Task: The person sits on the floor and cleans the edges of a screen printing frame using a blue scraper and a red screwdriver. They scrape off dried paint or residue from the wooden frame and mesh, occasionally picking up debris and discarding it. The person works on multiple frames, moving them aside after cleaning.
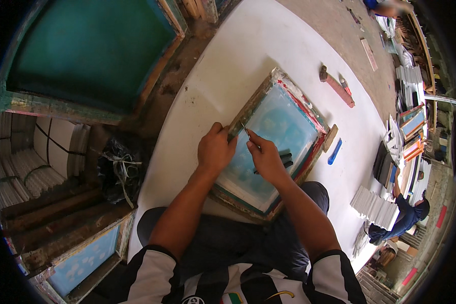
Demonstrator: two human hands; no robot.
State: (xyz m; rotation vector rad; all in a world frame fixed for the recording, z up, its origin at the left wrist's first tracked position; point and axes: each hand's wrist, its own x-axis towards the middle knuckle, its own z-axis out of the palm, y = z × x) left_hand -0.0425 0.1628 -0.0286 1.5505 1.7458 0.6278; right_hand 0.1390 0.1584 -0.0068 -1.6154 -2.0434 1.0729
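A wooden-framed mesh screen [268, 126] lies tilted on the white surface in front of me, its near end close to my lap. Its mesh is pale blue, and its worn frame carries red and white marks. My left hand [215, 149] is closed on the frame's left rail. Over the mesh, my right hand [265, 158] grips what look like pliers [287, 159]; two dark handles stick out below the palm, and a thin metal tip reaches the left rail beside my left fingers. The fingers partly hide the tool.
Right of the screen lie a hammer [337, 89], a small red-and-white item [345, 85], a wooden block [330, 138] and a blue cutter-like tool [334, 152]. A large green screen [86, 55], bundled sheets [61, 147] and a black bag [119, 169] stand left. A co-worker [403, 218] sits far right.
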